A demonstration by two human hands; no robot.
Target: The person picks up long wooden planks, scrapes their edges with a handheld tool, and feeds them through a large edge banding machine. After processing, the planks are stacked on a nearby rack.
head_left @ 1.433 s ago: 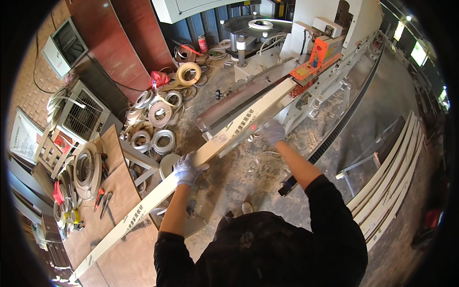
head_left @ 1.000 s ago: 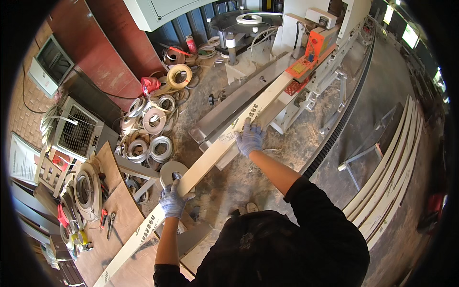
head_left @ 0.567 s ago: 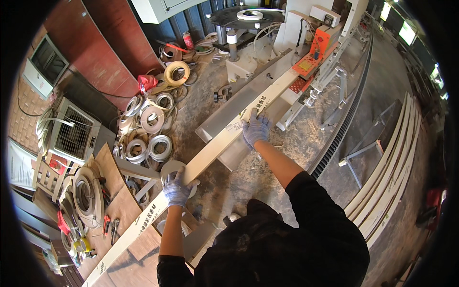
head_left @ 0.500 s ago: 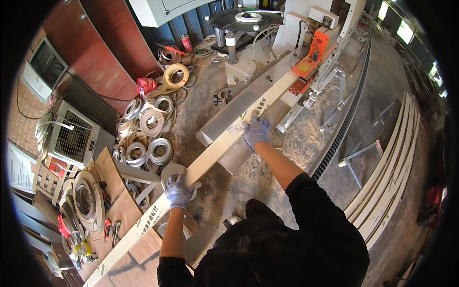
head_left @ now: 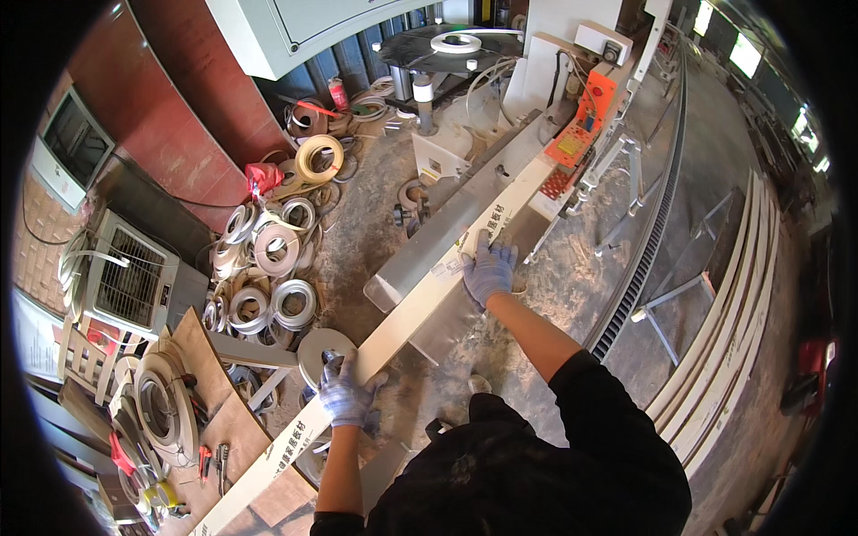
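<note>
A long, narrow cream board (head_left: 407, 330) with dark printing runs diagonally from the lower left to the far upper right, where it meets an orange machine head (head_left: 572, 143). My left hand (head_left: 344, 397), in a pale grey-blue glove, grips the board around its near part, fingers over the top face. Farther along, my right hand (head_left: 490, 271), gloved alike, lies on the board near a small label, fingers stretched out and apart. Beside my left hand is a pale round disc (head_left: 323, 353), partly under the board.
A grey metal bed (head_left: 447, 223) stands along the board's left side. Rolls of edge banding (head_left: 277, 248) lie heaped on the floor. A plywood surface (head_left: 234, 420) at lower left carries red-handled pliers (head_left: 205, 463). More long strips (head_left: 728, 330) rest on stands at right.
The board has slid slightly up and right toward the orange machine head, with both my hands moving along. My view has shifted, so the surroundings sit lower in the picture.
</note>
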